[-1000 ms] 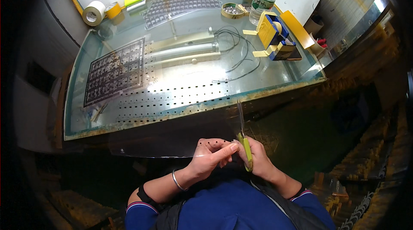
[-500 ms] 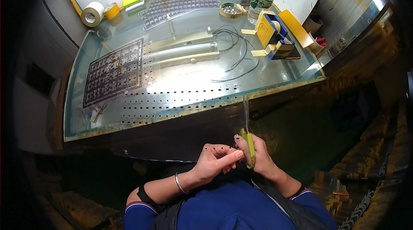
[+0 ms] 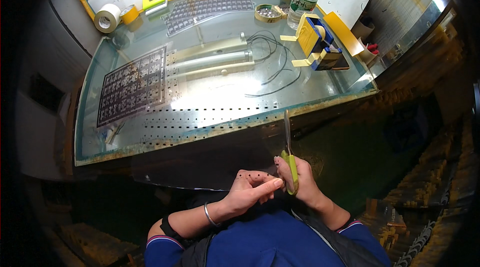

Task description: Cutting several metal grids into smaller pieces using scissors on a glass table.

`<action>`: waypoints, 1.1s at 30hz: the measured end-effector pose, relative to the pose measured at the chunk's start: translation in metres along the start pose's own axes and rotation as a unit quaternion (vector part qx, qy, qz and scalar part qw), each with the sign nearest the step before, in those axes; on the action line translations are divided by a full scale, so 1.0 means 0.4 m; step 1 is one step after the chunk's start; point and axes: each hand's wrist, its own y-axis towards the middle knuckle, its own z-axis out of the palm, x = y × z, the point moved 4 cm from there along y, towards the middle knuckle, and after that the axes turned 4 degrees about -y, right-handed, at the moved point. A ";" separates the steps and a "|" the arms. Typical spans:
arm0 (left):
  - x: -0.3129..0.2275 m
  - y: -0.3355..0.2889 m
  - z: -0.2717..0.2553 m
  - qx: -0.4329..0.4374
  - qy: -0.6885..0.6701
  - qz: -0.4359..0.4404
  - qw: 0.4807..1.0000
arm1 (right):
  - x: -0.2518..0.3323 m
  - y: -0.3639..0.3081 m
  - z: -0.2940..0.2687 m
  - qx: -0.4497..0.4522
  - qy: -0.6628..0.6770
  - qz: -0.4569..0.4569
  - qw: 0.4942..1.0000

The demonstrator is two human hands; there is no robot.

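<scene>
A large clear film (image 3: 200,126) with rows of small black marks reaches from the near part of the glass table over its front edge to my hands. My left hand (image 3: 248,189) pinches the near edge of this film between thumb and fingers, and black marks show over its knuckles. Close beside it on the right, my right hand (image 3: 306,183) is closed round the green handles of a pair of scissors (image 3: 290,167). Their blades point away from me, nearly together, toward the table's front edge. Where the blades meet the film is hard to make out.
On the glass table (image 3: 340,101) lie a dark patterned sheet (image 3: 132,84), long pale bars (image 3: 215,59) and thin black wires (image 3: 285,74). Farther back are a blue tape dispenser (image 3: 315,39), a plastic bottle (image 3: 302,2), tape rolls (image 3: 107,18) and gridded clear sheets (image 3: 210,7).
The scissors' blades look closer together than before. The film has shifted slightly, while both hands stay in nearly the same place.
</scene>
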 end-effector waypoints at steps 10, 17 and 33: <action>0.001 -0.018 -0.008 0.030 0.039 -0.030 0.998 | 0.002 0.013 -0.011 -0.009 0.037 0.015 0.999; -0.013 -0.035 -0.036 0.023 0.077 -0.048 0.996 | 0.012 -0.001 -0.048 0.041 0.028 0.082 0.995; -0.091 -0.070 -0.121 0.040 0.162 -0.057 0.984 | 0.085 -0.018 -0.163 0.150 -0.110 0.134 0.973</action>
